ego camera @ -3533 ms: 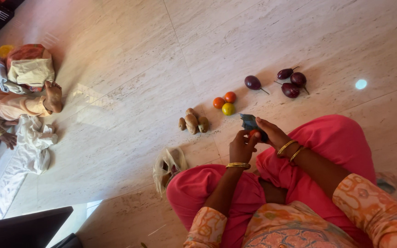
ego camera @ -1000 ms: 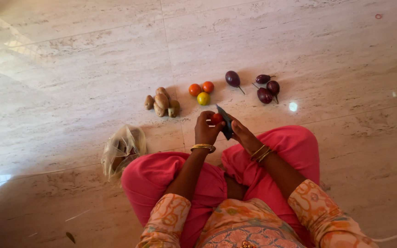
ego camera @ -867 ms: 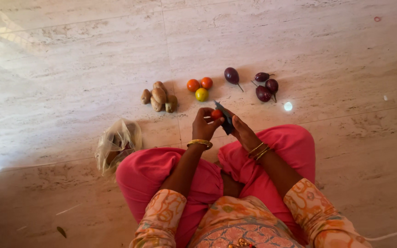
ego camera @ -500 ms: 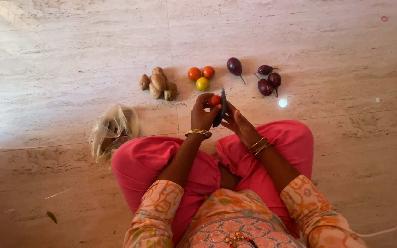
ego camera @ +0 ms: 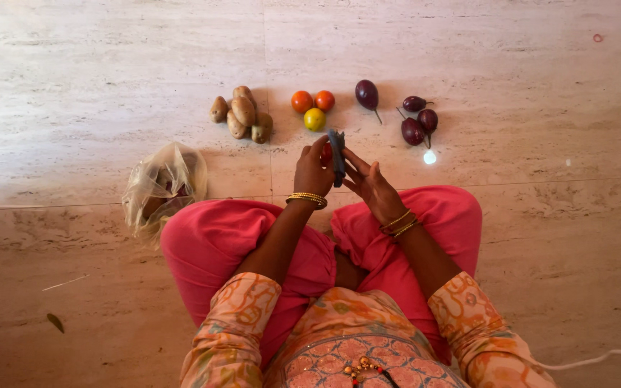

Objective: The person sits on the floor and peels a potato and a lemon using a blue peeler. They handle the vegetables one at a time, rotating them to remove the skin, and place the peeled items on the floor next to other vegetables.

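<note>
Just left: crumpled clear plastic bag (ego camera: 163, 188) on pale floor (ego camera: 109, 86).

Tomato (ego camera: 325, 152) mostly hidden, perhaps behind fingers.

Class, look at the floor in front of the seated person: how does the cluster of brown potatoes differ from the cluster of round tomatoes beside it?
The brown oblong potatoes are dull and lumpy; the round tomatoes are smooth and glossy. The potatoes are all one brown colour, while the tomatoes are mixed: two orange-red, one yellow. The potatoes lie further left, nearer the crumpled clear plastic bag. Both clusters rest on the pale stone floor, untouched by either hand.
</note>
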